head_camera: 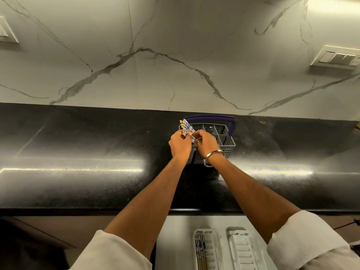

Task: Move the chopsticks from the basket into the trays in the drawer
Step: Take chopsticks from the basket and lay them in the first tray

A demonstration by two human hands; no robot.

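Left hand (180,142) grips bundle of chopsticks (187,129) at left end of grey basket (224,137), tips tilted up-left. Right hand (204,141) pinches same bundle from right, bangle (213,154) on wrist. Basket sits near counter (87,152) back edge. Below front edge, open drawer (175,240): left tray (212,248) holds chopsticks, right tray (245,250) beside it.

One gray cutlery basket (220,137), two clear trays (209,250) (246,250), two hands (180,143) (206,142), two wall switch plates (336,57) (7,30); chopsticks (187,128) too bunched to count.
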